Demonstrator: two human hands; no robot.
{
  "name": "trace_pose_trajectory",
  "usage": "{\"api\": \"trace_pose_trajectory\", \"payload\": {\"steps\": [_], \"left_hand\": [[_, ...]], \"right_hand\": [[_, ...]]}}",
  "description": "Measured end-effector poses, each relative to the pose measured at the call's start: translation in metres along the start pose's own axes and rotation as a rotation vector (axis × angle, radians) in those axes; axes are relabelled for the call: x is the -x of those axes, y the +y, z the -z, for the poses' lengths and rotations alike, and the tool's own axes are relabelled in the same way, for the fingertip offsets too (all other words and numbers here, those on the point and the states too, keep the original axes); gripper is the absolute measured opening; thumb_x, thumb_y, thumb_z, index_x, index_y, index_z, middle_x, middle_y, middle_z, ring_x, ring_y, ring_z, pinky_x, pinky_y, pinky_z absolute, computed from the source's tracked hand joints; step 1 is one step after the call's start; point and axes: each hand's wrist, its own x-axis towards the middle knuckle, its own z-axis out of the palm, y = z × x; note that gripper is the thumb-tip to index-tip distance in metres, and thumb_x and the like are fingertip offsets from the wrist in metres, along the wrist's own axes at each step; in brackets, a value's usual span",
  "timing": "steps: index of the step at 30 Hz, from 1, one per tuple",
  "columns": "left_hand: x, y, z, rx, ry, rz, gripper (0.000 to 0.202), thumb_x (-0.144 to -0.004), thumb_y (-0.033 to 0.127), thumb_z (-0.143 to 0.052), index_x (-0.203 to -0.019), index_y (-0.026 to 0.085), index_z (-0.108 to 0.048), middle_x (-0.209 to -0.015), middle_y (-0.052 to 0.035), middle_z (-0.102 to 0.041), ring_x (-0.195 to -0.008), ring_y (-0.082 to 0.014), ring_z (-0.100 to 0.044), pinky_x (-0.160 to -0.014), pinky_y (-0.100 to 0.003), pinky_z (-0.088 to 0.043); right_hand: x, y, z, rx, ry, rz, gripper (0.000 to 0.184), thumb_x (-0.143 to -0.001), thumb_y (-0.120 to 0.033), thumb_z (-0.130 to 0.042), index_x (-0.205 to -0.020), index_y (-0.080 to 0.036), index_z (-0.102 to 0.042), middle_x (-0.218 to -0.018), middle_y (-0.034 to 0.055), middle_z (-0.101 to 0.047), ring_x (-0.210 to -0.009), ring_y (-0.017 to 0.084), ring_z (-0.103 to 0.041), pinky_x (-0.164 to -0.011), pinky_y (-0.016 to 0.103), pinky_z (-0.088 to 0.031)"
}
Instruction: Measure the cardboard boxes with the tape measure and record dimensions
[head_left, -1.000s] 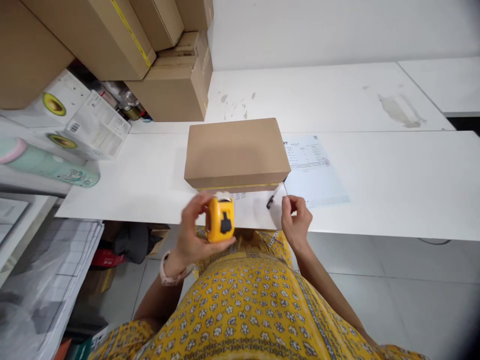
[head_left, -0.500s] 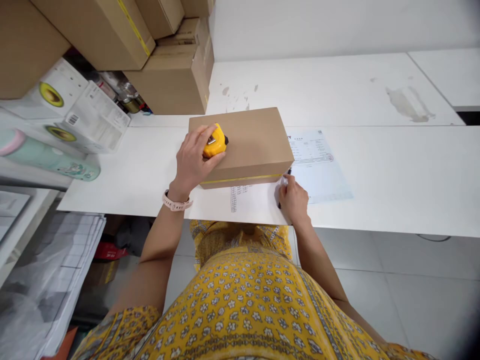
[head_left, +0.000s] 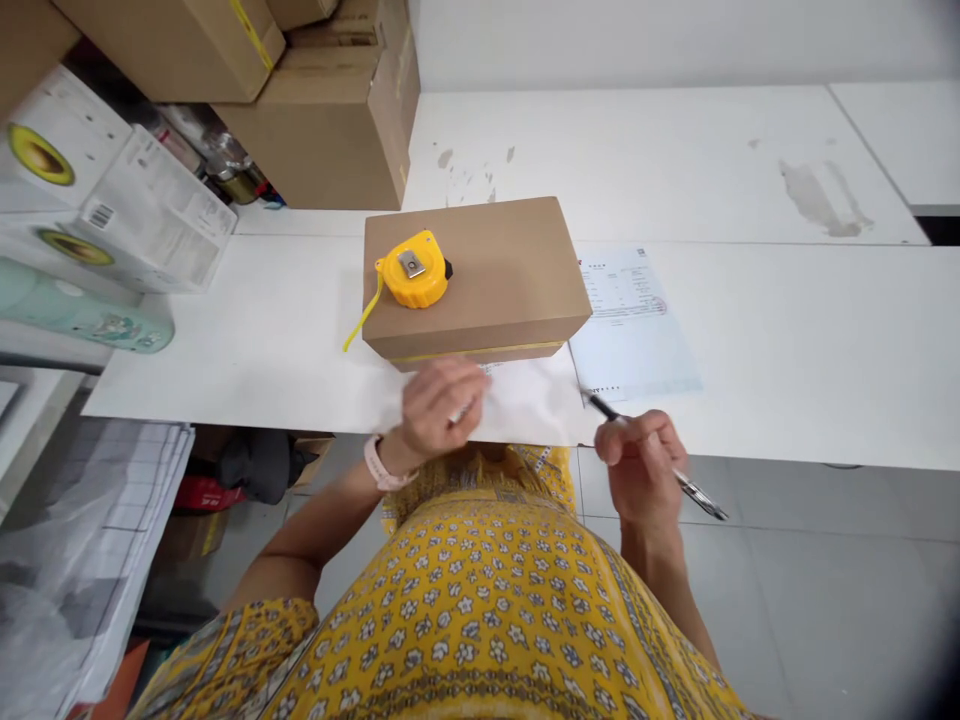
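Note:
A closed cardboard box [head_left: 495, 260] lies on the white table. On its top, toward the left, rests a yellow tape measure [head_left: 416, 272] with its wrist cord hanging over the box's edge. Just in front of the box is my left hand [head_left: 442, 405], fingers curled and smeared by motion, over a white paper [head_left: 536, 385] with printed or written lines, partly hidden under the hand and box. My right hand [head_left: 643, 465] grips a pen [head_left: 701, 494] at the table's front edge, the tip pointing up and left toward the papers.
A light blue printed form [head_left: 637, 345] lies right of the box. Stacked cartons [head_left: 322, 140] stand back left, beside white boxes with avocado pictures [head_left: 161, 210] and a mint bottle [head_left: 90, 310]. The white table [head_left: 810, 350] stretches right.
My left hand has let go of the tape measure and moved down to the paper. My right hand has lifted the pen from beside the box and drawn back right.

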Motion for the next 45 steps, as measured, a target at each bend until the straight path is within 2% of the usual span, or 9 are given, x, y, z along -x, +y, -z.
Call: {"api": "trace_pose_trajectory", "payload": {"steps": [3,6,10,14,18,27,35,41,45], "left_hand": [[0.042,0.026,-0.032,0.067,-0.403,0.101,0.047,-0.1,0.039,-0.055,-0.141,0.017,-0.05,-0.14,-0.0143,-0.065,-0.14,-0.0275,-0.055,-0.117,-0.049,-0.045],[0.068,0.033,-0.051,0.029,-0.743,0.199,0.088,-0.096,0.064,-0.053,-0.159,0.008,-0.027,-0.167,-0.025,-0.031,-0.159,-0.0368,-0.022,-0.128,-0.061,-0.021],[0.078,0.033,-0.055,0.026,-0.802,0.226,0.093,-0.095,0.065,-0.056,-0.161,0.009,-0.021,-0.168,-0.0247,-0.029,-0.16,-0.037,-0.015,-0.13,-0.062,-0.012],[0.079,0.037,-0.055,0.012,-0.816,0.265,0.072,-0.101,0.049,-0.053,-0.157,0.009,-0.032,-0.158,-0.0241,-0.046,-0.155,-0.0361,-0.033,-0.128,-0.061,-0.019],[0.08,0.039,-0.058,-0.023,-0.837,0.333,0.064,-0.103,0.044,-0.051,-0.155,0.009,-0.038,-0.157,-0.0227,-0.048,-0.152,-0.037,-0.038,-0.127,-0.059,-0.024],[0.072,0.033,-0.055,-0.026,-0.784,0.235,0.063,-0.104,0.052,-0.048,-0.151,0.011,-0.045,-0.161,-0.0213,-0.044,-0.155,-0.0334,-0.034,-0.125,-0.056,-0.03],[0.073,0.034,-0.057,-0.038,-0.739,0.235,0.069,-0.102,0.059,-0.049,-0.149,0.009,-0.05,-0.159,-0.0198,-0.048,-0.152,-0.0335,-0.039,-0.125,-0.052,-0.03],[0.078,0.034,-0.059,-0.077,-0.746,0.241,0.074,-0.102,0.064,-0.043,-0.153,0.011,-0.047,-0.159,-0.017,-0.049,-0.151,-0.0317,-0.041,-0.126,-0.05,-0.028],[0.08,0.033,-0.06,-0.09,-0.754,0.22,0.075,-0.102,0.066,-0.04,-0.153,0.012,-0.048,-0.157,-0.0158,-0.052,-0.15,-0.0317,-0.043,-0.126,-0.049,-0.027]], "right_hand": [[-0.006,0.021,-0.013,0.034,-0.123,-0.097,0.04,-0.101,-0.059,-0.047,-0.08,-0.026,-0.058,-0.047,-0.0066,-0.046,-0.044,0.014,-0.046,-0.049,0.028,-0.04],[-0.013,0.042,-0.021,0.091,-0.262,-0.255,0.059,-0.1,-0.071,-0.034,-0.115,-0.026,-0.068,-0.075,0.0022,-0.071,-0.075,0.02,-0.07,-0.075,0.039,-0.057],[-0.029,0.056,-0.028,0.235,-0.462,-0.339,0.045,-0.095,-0.062,-0.059,-0.121,-0.028,-0.071,-0.119,0.0069,-0.074,-0.115,0.023,-0.069,-0.102,0.043,-0.054],[-0.056,0.064,-0.045,0.321,-0.671,-0.272,0.029,-0.089,-0.053,-0.071,-0.086,-0.024,-0.075,-0.089,0.0021,-0.072,-0.085,0.018,-0.069,-0.083,0.036,-0.056],[-0.076,0.075,-0.064,0.322,-0.827,-0.255,0.033,-0.091,-0.053,-0.068,-0.079,-0.023,-0.073,-0.082,0.0016,-0.069,-0.077,0.016,-0.065,-0.073,0.033,-0.054],[-0.101,0.095,-0.063,0.287,-0.438,-0.236,0.04,-0.089,-0.06,-0.067,-0.101,-0.022,-0.074,-0.08,0.001,-0.075,-0.081,0.018,-0.068,-0.084,0.036,-0.053],[-0.051,0.091,-0.051,0.462,-0.14,-0.198,0.027,-0.09,-0.047,-0.069,-0.086,-0.022,-0.062,-0.072,-0.0033,-0.062,-0.065,0.012,-0.056,-0.063,0.028,-0.047],[-0.044,0.098,-0.054,0.504,-0.112,-0.241,0.027,-0.086,-0.044,-0.074,-0.098,-0.022,-0.064,-0.086,-0.0002,-0.069,-0.071,0.014,-0.062,-0.067,0.031,-0.051],[-0.045,0.099,-0.056,0.588,-0.085,-0.191,0.021,-0.091,-0.041,-0.067,-0.085,-0.024,-0.057,-0.069,-0.0038,-0.061,-0.061,0.012,-0.055,-0.059,0.03,-0.046]]}}
